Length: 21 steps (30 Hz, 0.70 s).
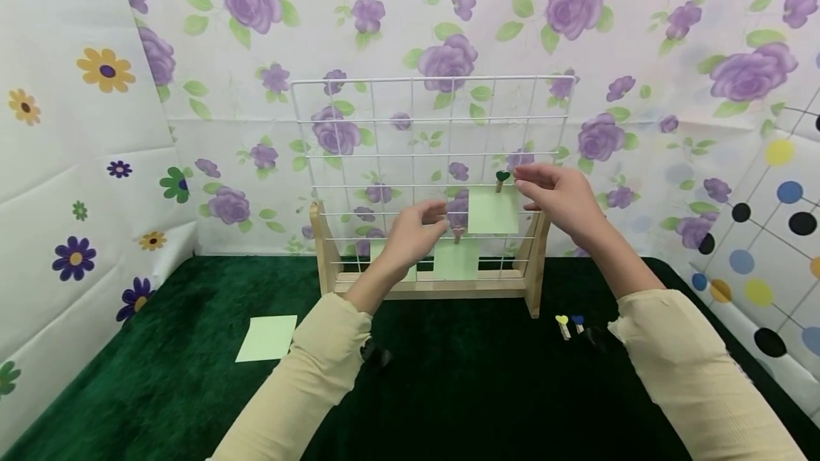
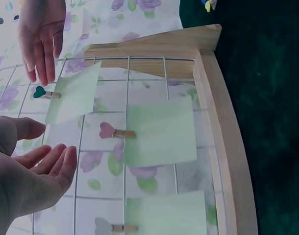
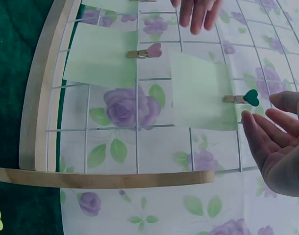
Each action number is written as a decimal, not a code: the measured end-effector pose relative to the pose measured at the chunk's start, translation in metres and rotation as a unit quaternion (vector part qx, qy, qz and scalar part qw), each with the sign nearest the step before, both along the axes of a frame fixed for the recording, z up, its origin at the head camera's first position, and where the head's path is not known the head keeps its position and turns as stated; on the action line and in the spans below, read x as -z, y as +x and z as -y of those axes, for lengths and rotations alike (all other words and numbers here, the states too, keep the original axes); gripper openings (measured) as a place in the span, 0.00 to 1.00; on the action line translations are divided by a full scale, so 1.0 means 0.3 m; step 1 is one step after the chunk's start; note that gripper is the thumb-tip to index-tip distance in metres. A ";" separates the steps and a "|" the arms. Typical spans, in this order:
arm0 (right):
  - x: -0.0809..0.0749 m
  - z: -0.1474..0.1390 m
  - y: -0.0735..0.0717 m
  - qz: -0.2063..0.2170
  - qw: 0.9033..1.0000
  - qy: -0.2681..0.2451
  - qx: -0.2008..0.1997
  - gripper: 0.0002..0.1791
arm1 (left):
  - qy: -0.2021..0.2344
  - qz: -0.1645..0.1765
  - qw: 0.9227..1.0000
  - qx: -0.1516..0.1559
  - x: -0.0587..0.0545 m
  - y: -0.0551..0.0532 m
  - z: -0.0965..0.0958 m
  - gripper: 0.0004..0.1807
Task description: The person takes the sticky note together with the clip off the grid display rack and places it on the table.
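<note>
A pale green paper note (image 1: 493, 212) hangs on a white wire grid panel (image 1: 423, 79), clipped by a wooden mini clothespin (image 3: 241, 99) with a dark green heart. My right hand (image 1: 564, 198) is just right of that clothespin, thumb and fingers apart with nothing between them. Left of the note, my left hand (image 1: 413, 233) hovers before the grid, fingers loosely bent and holding nothing. Lower down, a second note (image 2: 161, 132) hangs from a pink-heart clothespin (image 2: 117, 131). A third note (image 2: 166, 215) hangs beside it from a pale-heart clothespin (image 2: 115, 227), partly behind my left hand in the head view.
The grid stands in a wooden base (image 1: 442, 292) on dark green cloth (image 1: 461, 390). A loose green note (image 1: 265, 338) lies at left. Yellow-heart (image 1: 564, 328) and blue-heart (image 1: 579, 324) clothespins lie at right. A flowered sheet (image 1: 384, 34) hangs behind.
</note>
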State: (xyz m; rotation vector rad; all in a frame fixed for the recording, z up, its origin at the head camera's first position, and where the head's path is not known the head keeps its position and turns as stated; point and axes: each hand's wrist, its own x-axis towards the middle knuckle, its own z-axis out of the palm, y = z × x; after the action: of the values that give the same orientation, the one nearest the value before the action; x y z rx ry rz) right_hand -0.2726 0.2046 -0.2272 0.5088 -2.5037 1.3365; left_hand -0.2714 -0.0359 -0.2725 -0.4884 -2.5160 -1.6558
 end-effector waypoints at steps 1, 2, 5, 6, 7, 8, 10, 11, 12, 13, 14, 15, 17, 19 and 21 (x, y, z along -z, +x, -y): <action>-0.002 0.002 -0.001 0.001 1.000 0.001 0.002 0.25 | 0.002 0.000 1.000 0.000 -0.003 -0.004 -0.010 0.22; -0.005 0.003 -0.002 0.002 1.000 0.000 0.004 0.25 | 0.004 0.001 1.000 0.001 -0.005 -0.009 -0.020 0.22; -0.010 0.009 -0.008 0.006 1.000 0.000 0.006 0.25 | 0.006 0.001 1.000 0.002 -0.012 -0.020 -0.047 0.22; -0.012 0.012 -0.009 0.009 1.000 -0.001 0.007 0.24 | 0.007 0.000 1.000 0.002 -0.013 -0.024 -0.054 0.22; -0.014 0.016 -0.012 0.011 1.000 0.000 0.005 0.24 | 0.009 0.001 1.000 0.002 -0.014 -0.027 -0.061 0.23; -0.016 0.020 -0.015 0.015 1.000 0.002 0.004 0.24 | 0.012 0.001 1.000 0.002 -0.016 -0.029 -0.067 0.23; -0.021 0.029 -0.021 0.020 1.000 0.009 0.002 0.24 | 0.018 0.004 1.000 0.001 -0.017 -0.034 -0.079 0.23; -0.022 0.034 -0.024 0.022 1.000 0.014 0.001 0.24 | 0.021 0.005 1.000 0.000 -0.017 -0.037 -0.084 0.23; -0.024 0.038 -0.025 0.024 1.000 0.019 0.001 0.24 | 0.024 0.007 1.000 0.000 -0.016 -0.039 -0.090 0.23; -0.025 0.040 -0.027 0.025 0.999 0.025 0.002 0.24 | 0.025 0.009 1.000 -0.001 -0.017 -0.041 -0.095 0.24; -0.026 0.043 -0.028 0.026 0.999 0.030 0.002 0.24 | 0.027 0.010 1.000 -0.001 -0.017 -0.043 -0.101 0.24; -0.027 0.044 -0.029 0.025 0.999 0.034 0.001 0.24 | 0.028 0.012 1.000 -0.001 -0.017 -0.045 -0.106 0.24; -0.029 0.046 -0.030 0.027 0.999 0.038 -0.003 0.25 | 0.028 0.015 1.000 0.000 -0.018 -0.048 -0.115 0.24; -0.032 0.048 -0.032 0.028 0.999 0.039 -0.007 0.25 | 0.027 0.017 0.999 -0.002 -0.021 -0.050 -0.121 0.24; -0.035 0.051 -0.036 0.031 0.999 0.039 -0.011 0.24 | 0.029 0.023 0.999 -0.004 -0.026 -0.052 -0.126 0.24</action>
State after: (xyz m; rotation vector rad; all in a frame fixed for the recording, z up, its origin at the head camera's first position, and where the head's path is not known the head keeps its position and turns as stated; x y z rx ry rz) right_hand -0.2835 0.1894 -0.2168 0.5205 -2.6152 1.2858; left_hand -0.2870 0.0020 -0.2648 -0.4390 -2.4908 -1.7504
